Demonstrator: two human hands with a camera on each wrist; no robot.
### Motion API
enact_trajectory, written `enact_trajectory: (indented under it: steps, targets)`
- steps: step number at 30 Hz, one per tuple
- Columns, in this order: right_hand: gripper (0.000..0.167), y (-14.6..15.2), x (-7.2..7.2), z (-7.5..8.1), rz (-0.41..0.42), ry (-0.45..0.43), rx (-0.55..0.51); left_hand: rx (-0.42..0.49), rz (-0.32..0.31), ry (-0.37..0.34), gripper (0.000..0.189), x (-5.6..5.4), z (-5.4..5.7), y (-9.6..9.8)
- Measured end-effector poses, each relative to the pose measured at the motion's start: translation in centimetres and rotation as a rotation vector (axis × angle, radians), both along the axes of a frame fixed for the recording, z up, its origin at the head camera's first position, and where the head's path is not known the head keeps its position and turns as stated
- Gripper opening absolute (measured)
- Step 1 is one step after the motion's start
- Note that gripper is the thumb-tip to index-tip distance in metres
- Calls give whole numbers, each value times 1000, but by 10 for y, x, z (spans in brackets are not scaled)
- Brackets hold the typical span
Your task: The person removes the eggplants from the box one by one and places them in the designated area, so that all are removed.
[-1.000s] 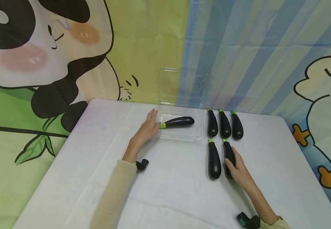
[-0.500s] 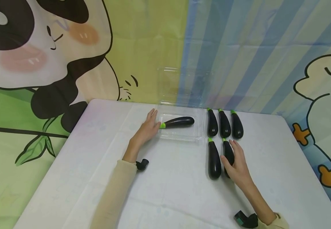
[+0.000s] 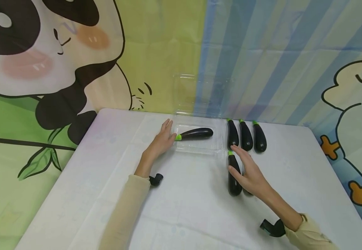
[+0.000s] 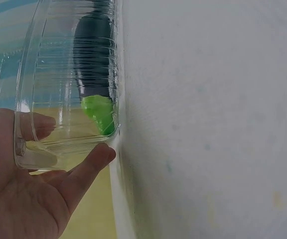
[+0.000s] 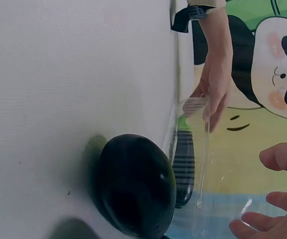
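My left hand (image 3: 160, 140) holds the left end of a clear plastic box (image 3: 217, 147). In the left wrist view its thumb (image 4: 43, 127) shows through the clear wall, another finger low outside the corner. One dark eggplant (image 3: 198, 133) with a green stem lies crosswise in the box, stem toward that hand. My right hand (image 3: 249, 173), fingers spread, hovers over the nearer left eggplant (image 3: 234, 185) on the table. Another eggplant beside it is mostly hidden under this hand. Nothing is between the right fingers in the right wrist view.
Three more eggplants stand in a row behind: left (image 3: 232, 133), middle (image 3: 246, 137) and right (image 3: 259, 139). The box's clear lid (image 3: 185, 93) stands up against the patterned backdrop (image 3: 156, 52). Everything lies on a white-covered table (image 3: 184, 208).
My right hand let go of the nearer right eggplant and moved left over the eggplant beside it. My left hand and the box stay where they were.
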State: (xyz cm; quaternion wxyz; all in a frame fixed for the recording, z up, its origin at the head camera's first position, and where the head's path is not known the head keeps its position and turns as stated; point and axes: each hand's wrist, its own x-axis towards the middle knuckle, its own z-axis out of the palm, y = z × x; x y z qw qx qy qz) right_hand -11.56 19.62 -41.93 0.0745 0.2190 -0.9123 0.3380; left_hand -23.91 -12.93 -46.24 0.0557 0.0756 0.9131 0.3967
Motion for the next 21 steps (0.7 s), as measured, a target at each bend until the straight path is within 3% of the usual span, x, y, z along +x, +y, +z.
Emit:
enact_trajectory:
  steps: [6, 11, 16, 21]
  targets:
    - [51, -8, -10, 3, 99, 33, 36, -7, 4, 3, 66, 0, 0, 1]
    - [44, -14, -26, 7, 189, 2, 47, 6, 3, 1, 68, 0, 0, 1]
    - [43, -18, -58, 5, 236, -28, 45, -1, -5, -31, 70, 0, -1, 0]
    - [45, -24, -93, 3, 221, -93, 47, -9, -9, -32, 70, 1, 0, -1]
